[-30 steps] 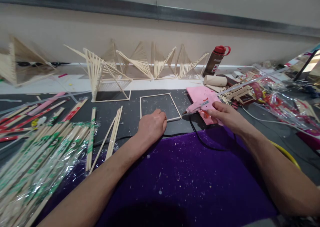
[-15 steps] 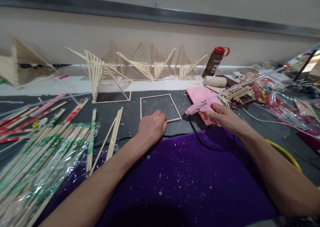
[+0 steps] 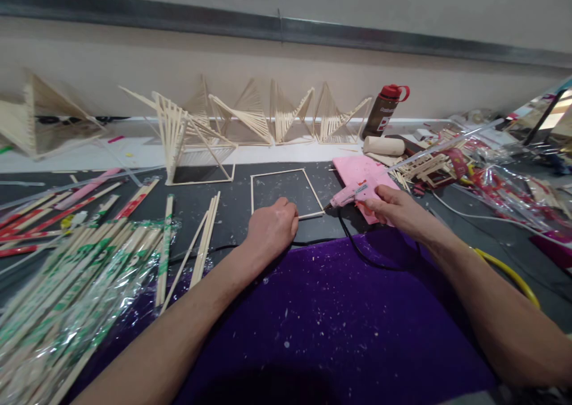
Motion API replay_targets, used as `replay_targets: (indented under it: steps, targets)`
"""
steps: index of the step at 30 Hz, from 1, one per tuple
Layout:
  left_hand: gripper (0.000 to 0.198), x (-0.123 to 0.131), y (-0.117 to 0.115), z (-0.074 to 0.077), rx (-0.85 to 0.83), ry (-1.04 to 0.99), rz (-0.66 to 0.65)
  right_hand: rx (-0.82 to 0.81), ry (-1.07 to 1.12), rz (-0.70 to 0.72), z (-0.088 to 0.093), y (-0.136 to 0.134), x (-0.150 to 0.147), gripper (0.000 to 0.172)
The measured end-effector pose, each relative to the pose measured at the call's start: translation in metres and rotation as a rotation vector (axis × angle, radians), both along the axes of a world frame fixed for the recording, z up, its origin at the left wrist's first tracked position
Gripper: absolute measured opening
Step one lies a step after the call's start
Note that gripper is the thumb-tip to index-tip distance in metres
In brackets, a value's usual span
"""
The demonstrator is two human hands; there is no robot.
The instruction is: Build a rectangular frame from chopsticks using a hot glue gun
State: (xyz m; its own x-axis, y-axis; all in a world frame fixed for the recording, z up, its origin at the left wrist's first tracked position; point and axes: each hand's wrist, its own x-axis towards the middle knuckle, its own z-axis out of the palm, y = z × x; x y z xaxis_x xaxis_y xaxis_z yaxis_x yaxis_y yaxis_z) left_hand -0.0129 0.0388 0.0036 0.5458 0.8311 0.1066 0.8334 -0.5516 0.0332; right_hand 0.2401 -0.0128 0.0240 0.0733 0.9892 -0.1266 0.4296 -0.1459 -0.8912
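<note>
A thin four-sided frame of wooden sticks point(image 3: 313, 190) lies flat on the dark table. My left hand point(image 3: 273, 226) rests with curled fingers on its near side, covering part of the near stick and the near left corner. In my right hand point(image 3: 391, 205) is a pink glue gun point(image 3: 351, 194), gripped by its handle. The gun's nozzle points left, at the frame's near right corner, touching it or very close. Under the gun lies a pink sheet point(image 3: 357, 168), partly hidden by gun and hand.
Several twisted stick structures point(image 3: 241, 116) stand along the wall, beside a red-lidded bottle point(image 3: 382, 110). Plastic-wrapped chopsticks point(image 3: 89, 280) cover the left; loose sticks point(image 3: 205, 238) lie nearer. A black cord point(image 3: 357, 253) loops by the purple cloth point(image 3: 304, 315). Wrappers and scraps point(image 3: 500, 184) clutter the right.
Both hands, the stick frame and the glue gun stay almost in place. The glue gun has tilted very slightly; the whole view has shifted a little.
</note>
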Motion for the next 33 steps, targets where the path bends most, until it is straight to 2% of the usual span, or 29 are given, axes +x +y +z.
replay_targets:
  steps: [33]
  targets:
    - [0.028,0.001,-0.0008,0.0029,-0.008,0.007,0.008,0.01,-0.11,-0.003,0.0027,-0.0012,0.0041,0.031]
